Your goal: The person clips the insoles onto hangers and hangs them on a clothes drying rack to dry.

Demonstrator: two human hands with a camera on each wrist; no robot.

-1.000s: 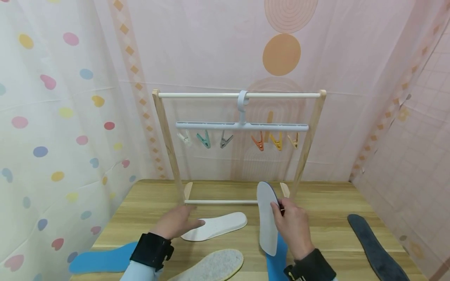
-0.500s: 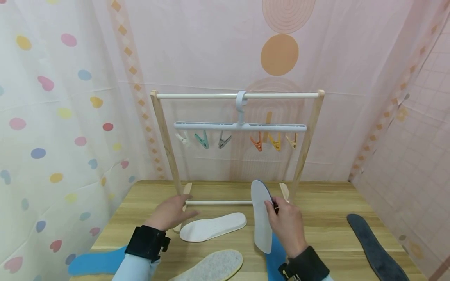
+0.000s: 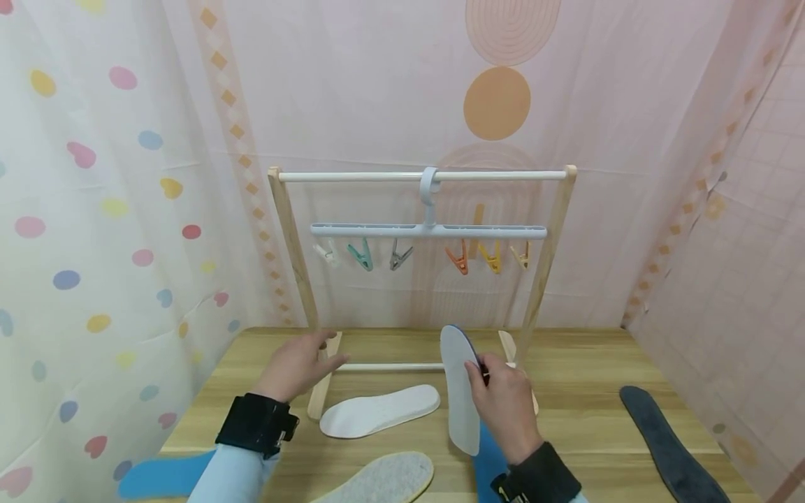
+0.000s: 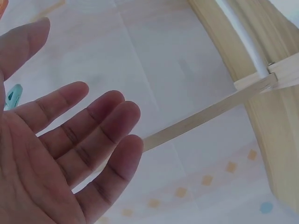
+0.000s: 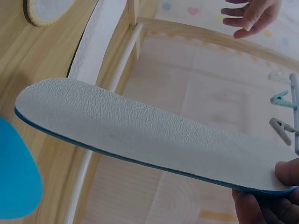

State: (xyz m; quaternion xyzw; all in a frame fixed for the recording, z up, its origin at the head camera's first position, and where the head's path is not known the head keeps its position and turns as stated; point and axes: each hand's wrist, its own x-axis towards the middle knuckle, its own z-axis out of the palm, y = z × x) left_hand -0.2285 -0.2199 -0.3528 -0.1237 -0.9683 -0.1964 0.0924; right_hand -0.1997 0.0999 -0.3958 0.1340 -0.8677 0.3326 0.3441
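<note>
My right hand (image 3: pixel 508 409) pinches the edge of a pale grey insole (image 3: pixel 461 398) with a blue underside. The insole stands nearly upright over a blue insole (image 3: pixel 489 467) on the table. In the right wrist view the thumb lies on the insole's (image 5: pixel 140 133) textured face, fingers beneath. My left hand (image 3: pixel 297 367) hovers by the left foot of the wooden rack (image 3: pixel 294 251), fingers spread and loosely bent, holding nothing. On the rack's top rod hangs a light blue hanger (image 3: pixel 377 231) with several coloured clips, among them a teal clip (image 3: pixel 361 256) and an orange clip (image 3: pixel 459 258).
A white insole (image 3: pixel 380 411) lies between the hands, with a grey felt insole (image 3: pixel 385 478) nearer the front edge. Another blue insole (image 3: pixel 165 475) is at the left, partly behind the left sleeve. A dark grey insole (image 3: pixel 669 447) lies far right on the wooden table (image 3: pixel 585 391).
My left hand has moved left and up, away from the white insole towards the rack's left foot. The right hand has shifted slightly left with the pale insole.
</note>
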